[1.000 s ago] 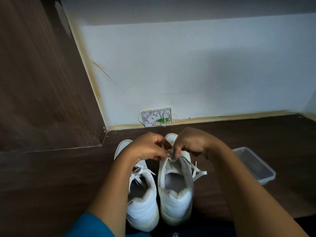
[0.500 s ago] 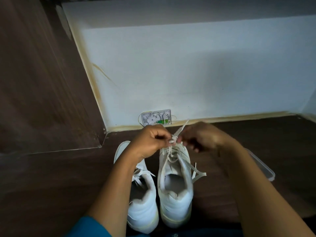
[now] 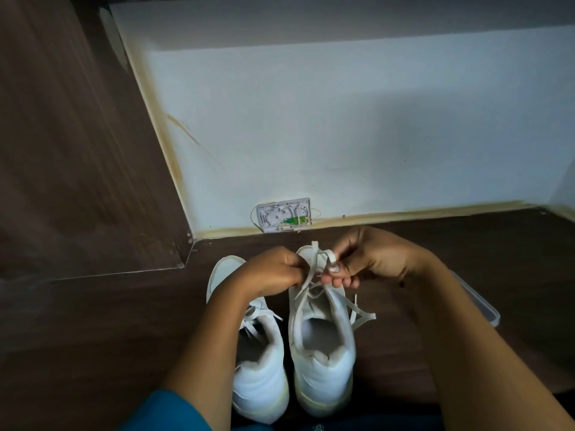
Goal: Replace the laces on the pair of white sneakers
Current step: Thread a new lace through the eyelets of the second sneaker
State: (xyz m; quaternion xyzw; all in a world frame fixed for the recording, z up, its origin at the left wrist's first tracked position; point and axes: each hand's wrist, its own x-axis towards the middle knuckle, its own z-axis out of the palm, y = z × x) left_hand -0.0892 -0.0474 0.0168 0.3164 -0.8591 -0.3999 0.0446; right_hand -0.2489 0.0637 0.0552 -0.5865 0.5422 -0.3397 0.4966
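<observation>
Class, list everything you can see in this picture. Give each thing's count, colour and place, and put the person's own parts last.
left sneaker: one, white, laced, on the floor
right sneaker: one, white, beside the left one
lace: one, white, in the right sneaker, loose end trailing to its right
container: one, clear plastic, on the floor at right, partly hidden by the right forearm
wall box: one, white with a green part, at the wall's foot
floor: dark wood
wall: white
sleeve: one, teal, bottom edge
left hand: pinches the lace
right hand: pinches the lace
</observation>
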